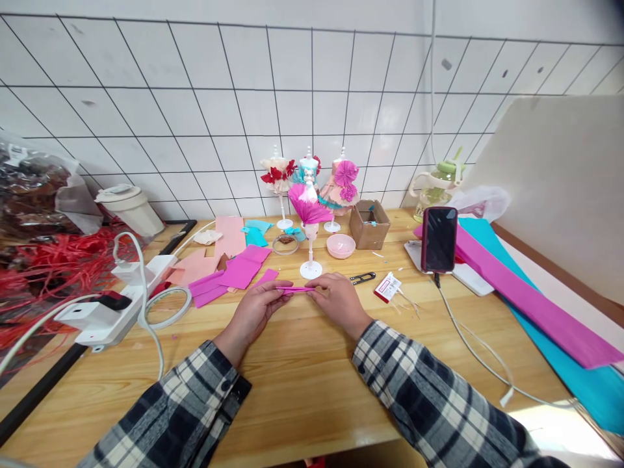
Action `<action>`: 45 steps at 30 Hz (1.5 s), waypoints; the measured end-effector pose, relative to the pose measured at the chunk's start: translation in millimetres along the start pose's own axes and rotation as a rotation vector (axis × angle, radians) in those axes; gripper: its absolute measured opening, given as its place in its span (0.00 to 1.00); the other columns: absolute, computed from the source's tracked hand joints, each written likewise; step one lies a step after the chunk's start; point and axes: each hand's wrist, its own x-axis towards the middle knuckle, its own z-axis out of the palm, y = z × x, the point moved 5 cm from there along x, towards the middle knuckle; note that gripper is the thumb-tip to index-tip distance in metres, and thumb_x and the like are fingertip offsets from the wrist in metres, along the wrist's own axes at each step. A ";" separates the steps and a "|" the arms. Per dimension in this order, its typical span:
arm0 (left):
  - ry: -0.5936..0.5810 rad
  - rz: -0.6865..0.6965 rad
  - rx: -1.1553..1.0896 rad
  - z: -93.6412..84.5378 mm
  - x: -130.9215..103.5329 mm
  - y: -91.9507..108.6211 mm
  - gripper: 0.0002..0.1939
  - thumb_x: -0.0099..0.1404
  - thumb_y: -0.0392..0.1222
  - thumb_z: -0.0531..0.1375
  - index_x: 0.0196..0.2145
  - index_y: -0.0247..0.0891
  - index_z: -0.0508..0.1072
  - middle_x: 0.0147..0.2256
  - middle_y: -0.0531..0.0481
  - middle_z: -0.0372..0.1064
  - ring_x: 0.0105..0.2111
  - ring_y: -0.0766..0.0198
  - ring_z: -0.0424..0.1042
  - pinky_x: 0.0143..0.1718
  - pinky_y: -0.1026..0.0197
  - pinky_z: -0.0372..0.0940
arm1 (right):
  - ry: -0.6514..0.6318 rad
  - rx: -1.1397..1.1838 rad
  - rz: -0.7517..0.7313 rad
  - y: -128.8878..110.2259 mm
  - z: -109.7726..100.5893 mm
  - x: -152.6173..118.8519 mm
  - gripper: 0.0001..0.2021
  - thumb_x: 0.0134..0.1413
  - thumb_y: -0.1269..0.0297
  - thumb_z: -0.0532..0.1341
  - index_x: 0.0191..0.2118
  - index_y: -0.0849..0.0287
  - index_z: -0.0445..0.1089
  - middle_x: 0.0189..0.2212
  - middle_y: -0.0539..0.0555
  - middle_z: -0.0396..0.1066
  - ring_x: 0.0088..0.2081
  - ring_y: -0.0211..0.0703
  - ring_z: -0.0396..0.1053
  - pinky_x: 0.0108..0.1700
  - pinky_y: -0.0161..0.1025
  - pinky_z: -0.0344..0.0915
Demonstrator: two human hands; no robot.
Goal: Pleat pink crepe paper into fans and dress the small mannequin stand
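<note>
Between my two hands, a narrow folded strip of magenta paper (293,290) is pinched at both ends, just above the wooden table. My left hand (258,309) closes on its left end. The right end sits between the thumb and fingers of my right hand (338,300). Right behind the strip stands a small white dress form (311,250) with a pleated magenta paper skirt (309,207). Loose magenta paper pieces (246,266) lie to the left of my left hand. Small black thread snips (363,278) rest beyond my right hand.
Dressed mini mannequins (341,185) stand by the tiled wall, near a cardboard box (370,227) and a pink bowl (340,246). At right are a phone (439,240) and long paper sheets (536,299). A power strip (121,312) with cables lies left.
</note>
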 end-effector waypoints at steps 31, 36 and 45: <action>0.024 0.218 0.656 5.9 -4.2 20.1 0.18 0.50 0.54 0.66 0.33 0.38 0.80 0.31 0.47 0.77 0.30 0.58 0.71 0.34 0.61 0.63 | -0.042 0.286 0.204 15.4 12.2 0.1 0.07 0.51 0.61 0.63 0.34 0.53 0.78 0.29 0.49 0.77 0.28 0.40 0.69 0.32 0.36 0.62; 0.119 0.214 0.662 2.4 -6.3 25.1 0.17 0.50 0.55 0.66 0.27 0.38 0.79 0.27 0.49 0.76 0.29 0.58 0.71 0.33 0.61 0.63 | -0.079 0.325 0.225 11.3 9.5 0.6 0.05 0.49 0.62 0.65 0.31 0.52 0.79 0.29 0.50 0.78 0.30 0.42 0.71 0.34 0.37 0.63; 0.046 0.093 0.333 13.8 -6.4 6.4 0.23 0.46 0.51 0.70 0.37 0.37 0.76 0.33 0.48 0.75 0.34 0.60 0.73 0.33 0.61 0.66 | -0.108 0.609 0.427 12.5 17.6 -2.4 0.07 0.45 0.61 0.66 0.30 0.59 0.78 0.30 0.52 0.78 0.31 0.42 0.72 0.37 0.37 0.66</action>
